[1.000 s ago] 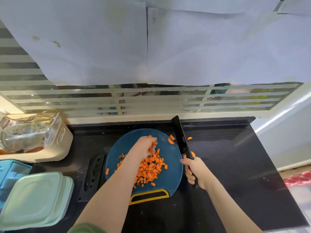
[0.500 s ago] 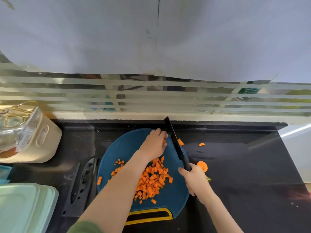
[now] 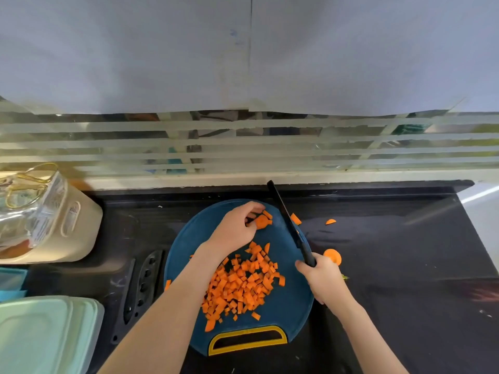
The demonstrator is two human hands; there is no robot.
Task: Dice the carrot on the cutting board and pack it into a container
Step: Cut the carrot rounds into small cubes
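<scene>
From my seat, I judge the dicing mostly done and the packing not begun. A broad heap of diced carrot (image 3: 243, 284) lies on the middle of the blue cutting board (image 3: 186, 238), spreading toward its yellow-handled near edge. At the far end of the board my left hand (image 3: 233, 229) has its fingertips curled round a carrot slice (image 3: 261, 221), pinching it just left of the knife (image 3: 283, 211), whose black blade runs across the board's far right rim. My right hand (image 3: 324, 282) is wrapped tight round the knife's handle. A few bits have strayed: a wedge (image 3: 295, 219) just right of the blade, a small chip (image 3: 330, 221) farther out on the black desk (image 3: 405, 265), and a whole carrot round (image 3: 332, 256) on the desk beside my right hand. Those, I reckon, need cutting or gathering before anything gets packed. As for containers, a stack of pale green containers (image 3: 40, 336) sits at the desk's near left with lids on; I cannot see inside, and no carrot shows there. Behind the stack a blue box (image 3: 10, 282) peeks out, contents hidden. A beige tub (image 3: 81, 228) farther back holds clear glassware. A black sheath (image 3: 140, 290) lies between the stack and the board.
</scene>
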